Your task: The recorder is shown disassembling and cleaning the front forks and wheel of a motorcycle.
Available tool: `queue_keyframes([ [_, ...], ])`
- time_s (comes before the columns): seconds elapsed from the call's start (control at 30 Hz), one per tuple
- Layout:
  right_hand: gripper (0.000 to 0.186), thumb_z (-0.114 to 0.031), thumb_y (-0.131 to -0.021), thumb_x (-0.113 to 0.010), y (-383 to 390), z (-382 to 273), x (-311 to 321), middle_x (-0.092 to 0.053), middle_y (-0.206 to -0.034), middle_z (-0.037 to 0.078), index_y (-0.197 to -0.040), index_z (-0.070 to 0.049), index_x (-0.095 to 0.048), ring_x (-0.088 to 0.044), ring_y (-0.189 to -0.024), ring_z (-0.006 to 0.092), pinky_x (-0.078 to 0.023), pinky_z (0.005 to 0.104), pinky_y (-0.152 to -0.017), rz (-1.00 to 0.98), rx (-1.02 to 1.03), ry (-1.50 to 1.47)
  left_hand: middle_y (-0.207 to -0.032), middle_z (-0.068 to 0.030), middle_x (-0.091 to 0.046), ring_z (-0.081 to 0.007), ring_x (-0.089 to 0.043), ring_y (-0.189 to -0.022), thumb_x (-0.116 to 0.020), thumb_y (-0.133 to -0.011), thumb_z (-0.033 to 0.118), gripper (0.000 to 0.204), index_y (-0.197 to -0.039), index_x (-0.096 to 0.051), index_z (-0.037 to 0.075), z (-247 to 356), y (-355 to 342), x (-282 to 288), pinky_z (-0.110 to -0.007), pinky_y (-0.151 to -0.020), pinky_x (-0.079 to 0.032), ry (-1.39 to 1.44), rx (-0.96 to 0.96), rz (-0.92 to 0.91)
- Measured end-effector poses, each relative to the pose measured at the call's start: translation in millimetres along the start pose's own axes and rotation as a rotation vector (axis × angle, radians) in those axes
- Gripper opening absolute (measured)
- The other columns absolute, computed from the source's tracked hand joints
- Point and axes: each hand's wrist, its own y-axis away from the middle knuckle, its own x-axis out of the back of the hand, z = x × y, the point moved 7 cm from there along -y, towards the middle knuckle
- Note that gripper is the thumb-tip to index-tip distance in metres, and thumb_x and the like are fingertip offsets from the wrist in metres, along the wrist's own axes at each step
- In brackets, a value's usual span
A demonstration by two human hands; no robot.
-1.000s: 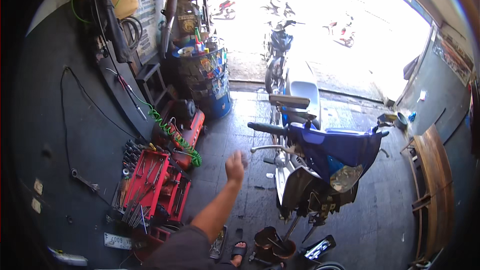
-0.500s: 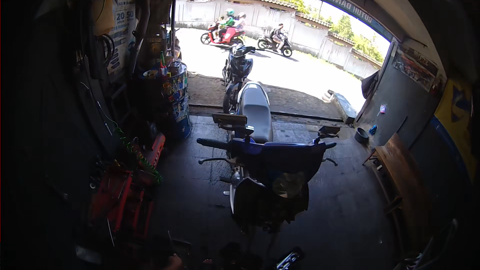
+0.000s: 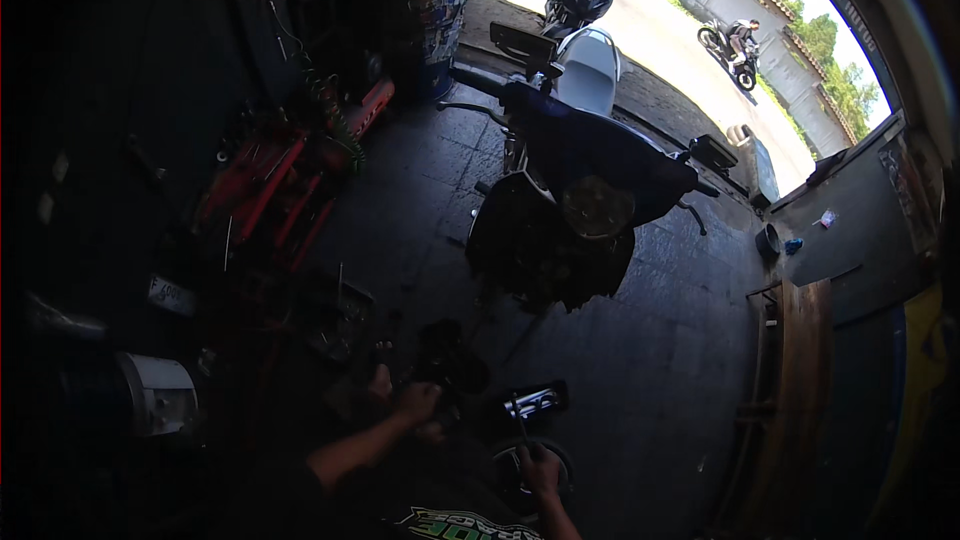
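We're on a wide head-worn fisheye, kinda tipped and aimed down, so our left hand (image 3: 416, 403) and right hand (image 3: 541, 471) sit nearest at the bottom, the motorbike (image 3: 585, 150) further out and the street (image 3: 665, 40) way off up top.

The right hand (image 3: 541, 468) holds a slim dark rod (image 3: 522, 427) above a wheel (image 3: 508, 470). The left hand (image 3: 418, 403) is low before a motorcycle (image 3: 578, 152).

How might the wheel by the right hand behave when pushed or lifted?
The wheel is round, so stood on edge it would probably roll. It seems to lie flat by the right hand, so a push may just slide it. Its evenly circular outline suggests stiffness when lifted.
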Motion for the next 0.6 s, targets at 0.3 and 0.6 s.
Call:
queue_keyframes([
  [0.3,0.032,-0.031,-0.088,-0.067,-0.6,-83.0,-43.3,-0.062,-0.07,0.022,-0.081,0.0,-0.061,-0.063,-0.07,0.0413,-0.047,0.0451,-0.058,-0.183,0.442,0.052,-0.079,-0.0048,-0.066,-0.0135,-0.061,-0.074,-0.057,-0.097,0.034,0.035,-0.097,-0.071,0.001,40.2,68.1,-66.1,-0.032,-0.068,-0.048,0.477,0.04,-0.284],
  [0.6,0.04,-0.037,-0.088,-0.065,17.3,-119.1,-71.1,-0.065,-0.104,0.027,-0.105,0.0,-0.067,-0.064,-0.093,0.0419,-0.052,0.0425,-0.082,-0.393,0.459,-0.022,-0.064,0.0023,-0.056,-0.0072,-0.05,-0.056,-0.052,-0.1,0.03,0.038,-0.088,-0.07,-0.001,42.1,83.2,-10.9,-0.025,-0.05,-0.038,0.651,0.069,0.081],
])
